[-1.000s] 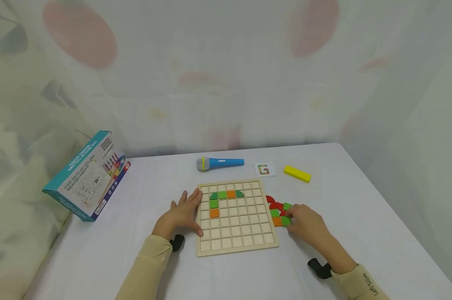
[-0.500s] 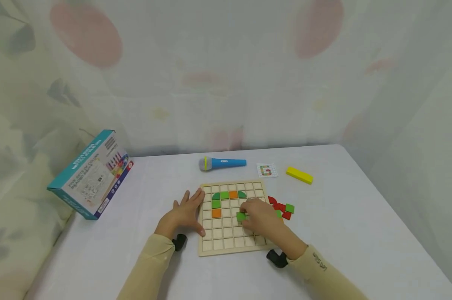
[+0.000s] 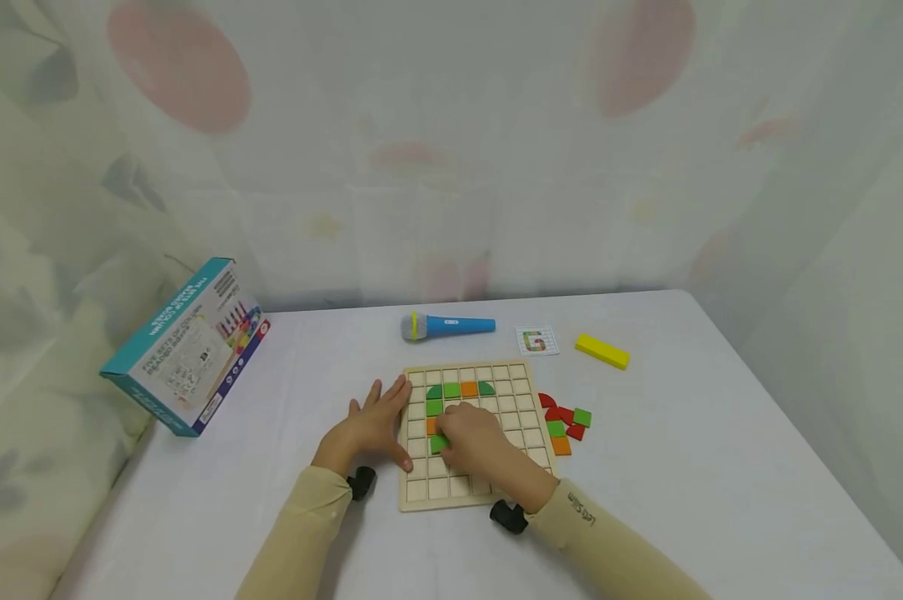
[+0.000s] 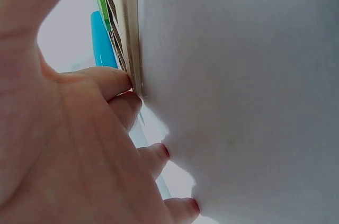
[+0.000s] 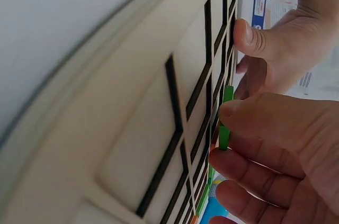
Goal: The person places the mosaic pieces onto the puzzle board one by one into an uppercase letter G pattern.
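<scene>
**Green tile held over the grid board**

I see my right hand point(image 3: 472, 443) pinching a green tile point(image 3: 439, 444) between thumb and fingers point(image 5: 233, 112), low on the left side of the board point(image 3: 530, 468), just below the orange tile. My left hand point(image 3: 369, 427) lies flat with fingers point(image 4: 114, 81) spread, their tips touching the board's left edge. Beyond my right fingers, loose tiles point(image 3: 566, 422) sit on the bench point(image 3: 721, 467) just right of the board. Farther off lie a toy microphone point(image 3: 447, 326), a card point(image 3: 536, 340), a yellow block point(image 3: 602, 351) and a box point(image 3: 189, 346).
</scene>
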`<state>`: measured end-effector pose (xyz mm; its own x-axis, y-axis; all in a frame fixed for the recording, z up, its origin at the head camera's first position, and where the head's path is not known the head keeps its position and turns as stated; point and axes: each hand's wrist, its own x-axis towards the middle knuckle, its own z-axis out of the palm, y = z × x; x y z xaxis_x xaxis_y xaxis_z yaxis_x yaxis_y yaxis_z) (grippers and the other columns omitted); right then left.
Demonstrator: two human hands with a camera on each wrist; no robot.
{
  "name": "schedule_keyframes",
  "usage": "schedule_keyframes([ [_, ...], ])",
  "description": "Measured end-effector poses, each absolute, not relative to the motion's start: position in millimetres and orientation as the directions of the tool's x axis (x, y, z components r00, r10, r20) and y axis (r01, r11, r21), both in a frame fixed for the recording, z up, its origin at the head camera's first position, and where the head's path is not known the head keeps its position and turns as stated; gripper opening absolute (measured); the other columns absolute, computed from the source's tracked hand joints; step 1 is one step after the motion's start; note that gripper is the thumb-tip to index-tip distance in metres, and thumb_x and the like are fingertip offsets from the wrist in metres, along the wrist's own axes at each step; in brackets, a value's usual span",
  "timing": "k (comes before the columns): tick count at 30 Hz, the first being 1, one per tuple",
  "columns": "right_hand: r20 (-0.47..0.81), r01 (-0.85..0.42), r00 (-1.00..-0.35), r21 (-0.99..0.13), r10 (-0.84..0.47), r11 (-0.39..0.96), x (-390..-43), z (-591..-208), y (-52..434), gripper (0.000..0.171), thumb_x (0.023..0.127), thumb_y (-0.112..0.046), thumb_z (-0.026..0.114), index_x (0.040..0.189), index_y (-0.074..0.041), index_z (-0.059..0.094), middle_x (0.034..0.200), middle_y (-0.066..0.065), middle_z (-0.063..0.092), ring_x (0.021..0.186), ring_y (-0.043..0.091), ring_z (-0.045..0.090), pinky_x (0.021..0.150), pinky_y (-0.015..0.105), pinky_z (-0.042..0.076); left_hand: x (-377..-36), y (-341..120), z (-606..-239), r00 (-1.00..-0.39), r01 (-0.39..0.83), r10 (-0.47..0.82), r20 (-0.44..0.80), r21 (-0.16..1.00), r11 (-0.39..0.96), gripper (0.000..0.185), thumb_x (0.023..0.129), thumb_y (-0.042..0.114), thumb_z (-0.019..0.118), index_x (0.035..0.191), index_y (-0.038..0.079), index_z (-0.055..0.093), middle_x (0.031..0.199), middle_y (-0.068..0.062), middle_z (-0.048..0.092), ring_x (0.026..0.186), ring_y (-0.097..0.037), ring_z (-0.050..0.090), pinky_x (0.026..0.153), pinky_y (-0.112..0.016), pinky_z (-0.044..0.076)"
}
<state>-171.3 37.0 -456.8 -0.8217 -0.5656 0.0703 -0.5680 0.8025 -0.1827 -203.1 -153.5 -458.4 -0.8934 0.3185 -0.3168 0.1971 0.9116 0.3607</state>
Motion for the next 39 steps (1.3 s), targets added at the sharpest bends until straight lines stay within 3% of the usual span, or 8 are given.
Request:
schedule_keyframes([
  [14,0.064,-0.580,-0.815,-0.115,-0.576,0.807,-170,-457,33,0.017,0.074,-0.029,0.070,0.087,-0.018,0.066,0.074,-0.009,0.051,0.064,0.008,0.044,0.049,0.021,0.036,-206,-153,-461,-0.895,0.198,0.310,-0.321,0.338,0.920,0.134,0.037,0.054,0.082,0.144,0.019,0.009,0.150,0.002,-0.001,0.134,-0.036,-0.007,0.095,-0.070,0.003],
  [22,0.113,-0.557,-0.830,-0.209,-0.546,0.804,-164,-451,49,0.021,0.077,-0.025,0.068,0.097,-0.019,0.066,0.087,-0.008,0.057,0.077,0.009,0.054,0.063,0.023,0.046,-203,-152,-459,-0.894,0.175,0.299,-0.333,0.353,0.919,0.133,0.037,0.051,0.083,0.144,0.018,0.011,0.150,0.000,0.000,0.134,-0.037,-0.006,0.095,-0.069,0.001],
  [30,0.202,-0.437,-0.898,-0.299,-0.391,0.848,-159,-446,112,0.026,0.072,-0.022,0.074,0.095,-0.015,0.067,0.086,-0.005,0.059,0.076,0.009,0.055,0.059,0.020,0.046,-205,-153,-466,-0.900,0.177,0.288,-0.329,0.329,0.928,0.136,0.036,0.053,0.083,0.144,0.019,0.008,0.150,0.003,-0.002,0.135,-0.035,-0.007,0.096,-0.068,0.002],
  [33,0.215,-0.359,-0.929,-0.322,-0.302,0.876,-157,-448,141,0.025,0.070,-0.020,0.075,0.093,-0.013,0.068,0.087,-0.004,0.061,0.080,0.011,0.057,0.062,0.024,0.048,-205,-152,-464,-0.899,0.183,0.290,-0.328,0.320,0.930,0.136,0.036,0.054,0.082,0.144,0.019,0.009,0.150,0.002,-0.001,0.135,-0.035,-0.006,0.096,-0.068,0.002],
  [39,0.149,-0.204,-0.975,-0.317,-0.164,0.926,-156,-456,190,0.021,0.071,-0.019,0.074,0.090,-0.010,0.069,0.078,-0.002,0.058,0.065,0.011,0.048,0.056,0.025,0.045,-203,-152,-461,-0.899,0.180,0.294,-0.325,0.337,0.924,0.135,0.036,0.052,0.083,0.144,0.018,0.010,0.150,-0.001,0.001,0.134,-0.037,-0.006,0.096,-0.068,0.002],
])
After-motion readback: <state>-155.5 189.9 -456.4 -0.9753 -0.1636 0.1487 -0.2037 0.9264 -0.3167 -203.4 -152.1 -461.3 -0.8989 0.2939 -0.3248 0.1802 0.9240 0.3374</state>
